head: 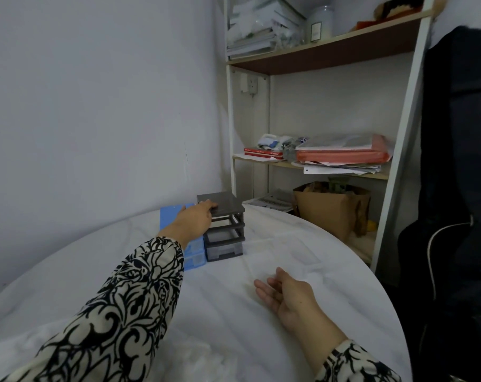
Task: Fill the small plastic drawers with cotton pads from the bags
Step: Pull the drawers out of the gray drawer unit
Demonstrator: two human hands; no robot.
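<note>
My left hand (195,220) rests on the top front edge of the grey drawer unit (224,224), just above centre frame, fingers bent over the lip; whether they truly clamp it I cannot tell. My right hand (284,295) lies loose and palm-up on the white table (344,271), lower right, holding nothing. A blue drawer unit (191,248) stands touching the grey one's left side. To do this well, I judge I should steady the frame from above and draw one drawer straight out. Something clear and crinkled, perhaps a bag, blurs at the bottom edge.
</note>
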